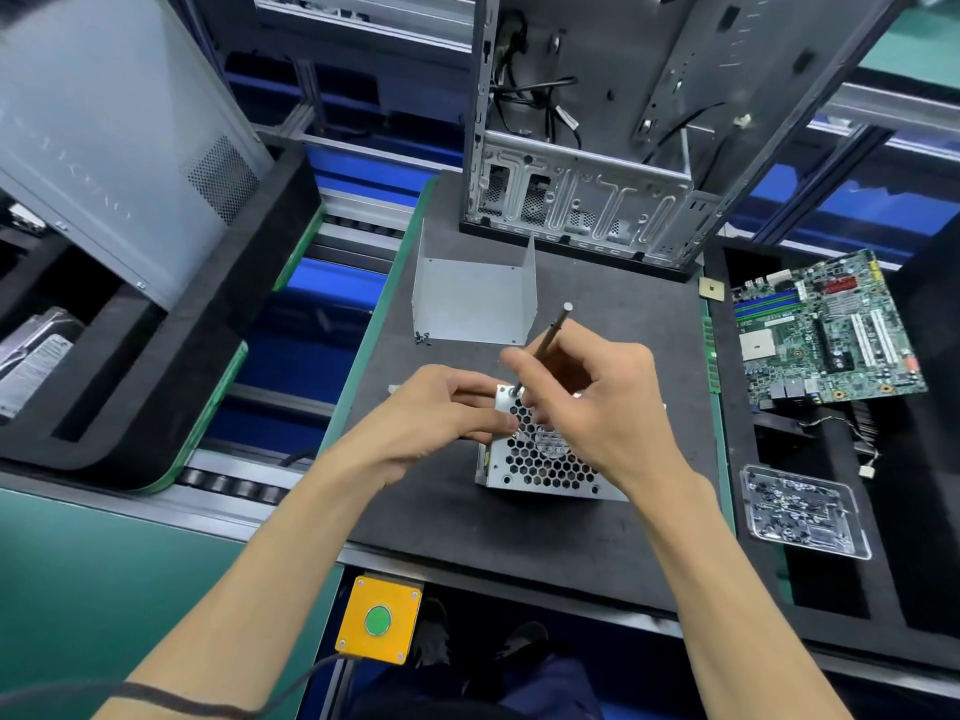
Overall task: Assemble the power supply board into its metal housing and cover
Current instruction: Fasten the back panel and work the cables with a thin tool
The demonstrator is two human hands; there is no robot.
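1. Far left I see a grey case panel (119, 148) leaning on a black foam tray (156, 366), with a roller conveyor (234, 480) beside it.
2. Bottom centre-left there's a yellow button box (378, 619) with a green button, cable running off to the left.
3. My left hand (441, 413) rests at the left edge of the housing (540, 459); thumb and fingertips are pinched together at its top-left corner. I cannot tell whether they hold a screw, too small to see.
4. The housing sits on the black mat (467, 511), centre of the view, honeycomb fan grille facing up. The board isn't visible from here.
5. Behind it, further up the mat, the bent metal cover (472, 304) stands open and apart from the housing. A few small screws (422, 337) lie just at its front-left corner.
6. My right hand (587, 402) grips a thin screwdriver (545, 340), fingers curled round the shaft; it's tilted, tip down at the housing's top-left corner, touching the metal.
7. At the back of the mat an open PC chassis (597, 200) stands upright, cables inside.
8. On the right a motherboard (826, 330) lies on black foam, well apart from the housing.
9. Below it a clear plastic tray (800, 511) holds many small screws.
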